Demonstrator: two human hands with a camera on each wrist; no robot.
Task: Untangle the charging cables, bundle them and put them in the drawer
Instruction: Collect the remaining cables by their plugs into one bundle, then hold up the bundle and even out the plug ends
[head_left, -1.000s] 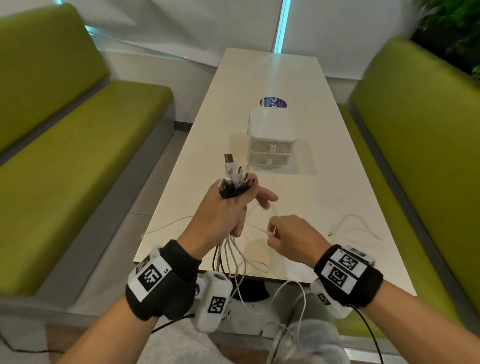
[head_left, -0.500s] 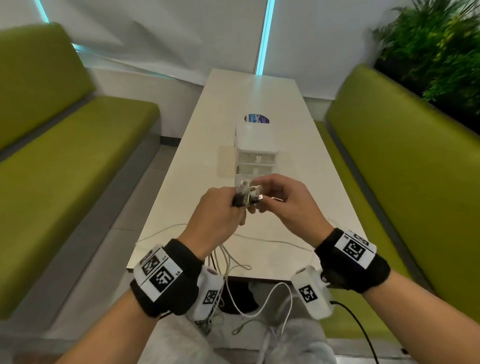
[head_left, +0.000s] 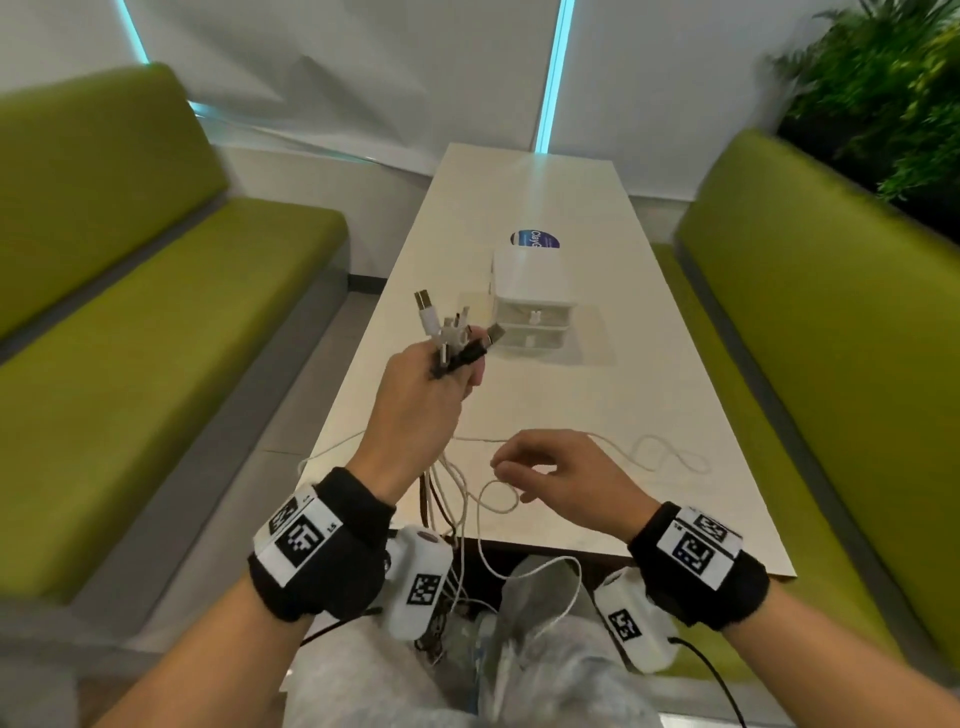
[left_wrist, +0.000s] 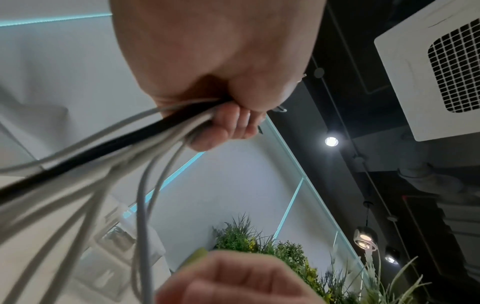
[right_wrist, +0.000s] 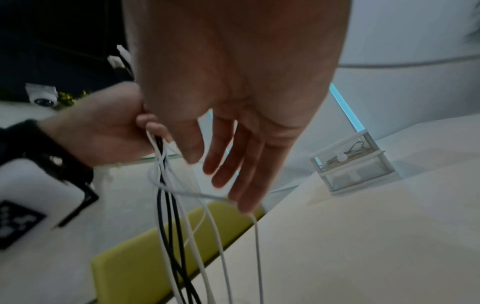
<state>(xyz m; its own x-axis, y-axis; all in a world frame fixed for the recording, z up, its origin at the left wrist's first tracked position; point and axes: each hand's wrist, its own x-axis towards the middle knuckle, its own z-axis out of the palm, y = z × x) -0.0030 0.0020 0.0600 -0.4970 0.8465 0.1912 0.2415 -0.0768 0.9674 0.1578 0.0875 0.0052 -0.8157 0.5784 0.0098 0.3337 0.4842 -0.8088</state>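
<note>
My left hand (head_left: 452, 376) is raised above the near half of the white table (head_left: 675, 395) and grips a bunch of white and black charging cables (head_left: 457, 340) just below their plugs, which stick up out of the fist. In the left wrist view the fingers (left_wrist: 228, 121) curl round the cables (left_wrist: 145, 131). The cords hang down past the table edge to my lap. Lower and to the right, my right hand (head_left: 511, 470) hovers with relaxed fingers; its fingertips (right_wrist: 241, 203) touch a white cord (right_wrist: 197, 194). The white two-drawer box (head_left: 530, 312) stands mid-table with both drawers pushed in.
A loose white cable (head_left: 654, 452) curls on the table to the right of my right hand. A blue round sticker (head_left: 535, 240) lies behind the box. Green benches (head_left: 171, 322) run along both sides, and plants (head_left: 883, 93) stand at the far right.
My right hand has left the plugs at my left hand and dropped toward the table, to the hanging white cord. The left hand still grips the bunch, with plugs fanned upward.
</note>
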